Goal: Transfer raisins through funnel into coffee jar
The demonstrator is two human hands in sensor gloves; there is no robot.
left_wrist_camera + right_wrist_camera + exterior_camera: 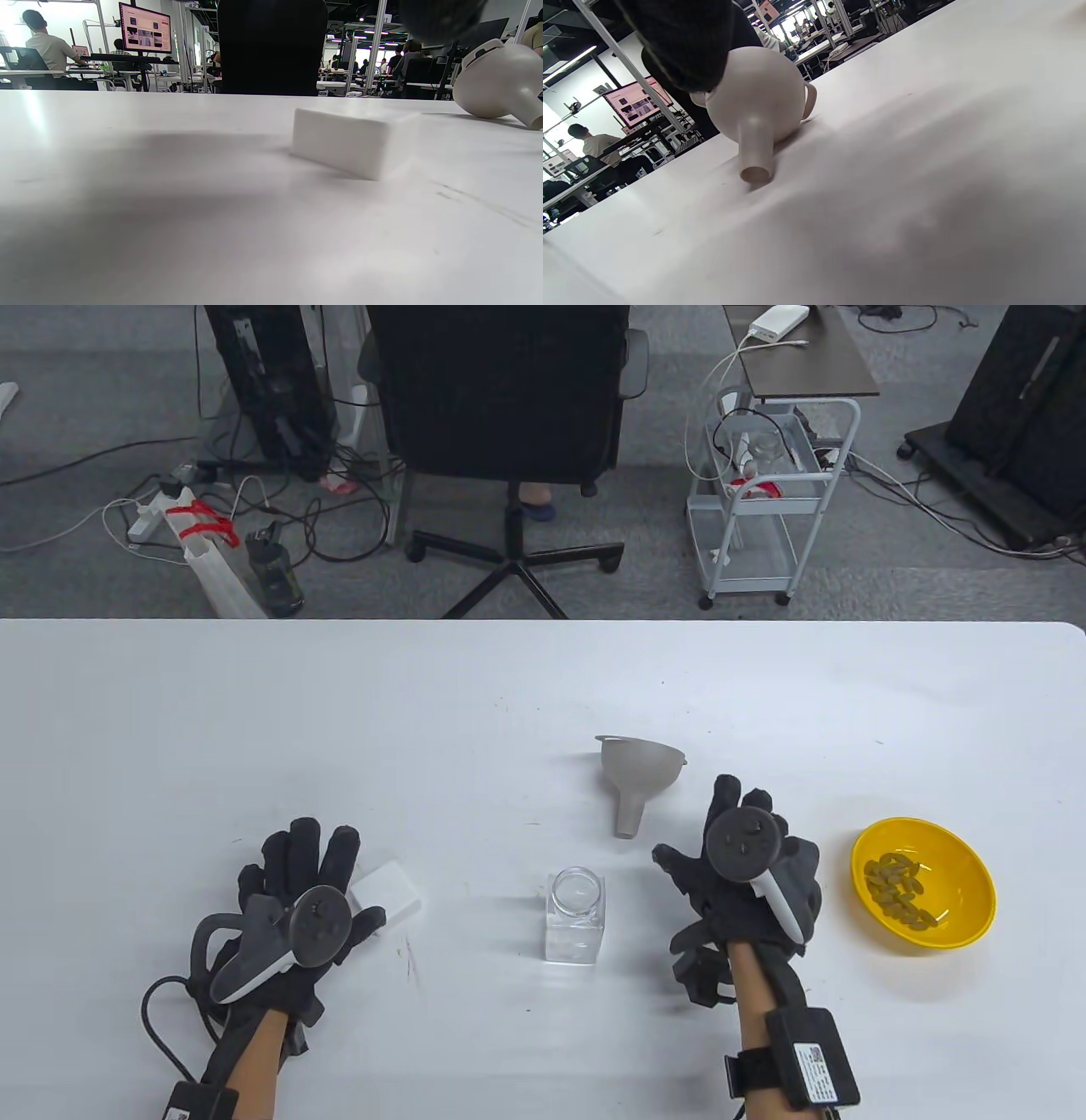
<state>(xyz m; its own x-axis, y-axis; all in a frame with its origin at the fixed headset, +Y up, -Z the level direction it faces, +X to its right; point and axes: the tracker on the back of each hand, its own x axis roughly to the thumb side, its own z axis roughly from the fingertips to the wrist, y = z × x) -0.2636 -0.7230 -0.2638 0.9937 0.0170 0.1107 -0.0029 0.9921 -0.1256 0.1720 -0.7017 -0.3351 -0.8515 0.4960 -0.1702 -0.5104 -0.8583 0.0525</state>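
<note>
A grey funnel (636, 776) lies on its side on the white table, spout toward me; it also shows in the right wrist view (757, 110) and at the left wrist view's right edge (498, 87). A clear glass jar (576, 914) stands open in front of it. A yellow bowl (923, 885) with raisins (901, 889) sits at the right. My right hand (747, 848) is open and empty, just right of the funnel. My left hand (297, 882) is open and empty, flat at the left.
A white block (386, 897) lies beside my left hand's fingers; it also shows in the left wrist view (354, 140). The table's far edge (543, 622) runs across the view, with an office chair and a cart behind it.
</note>
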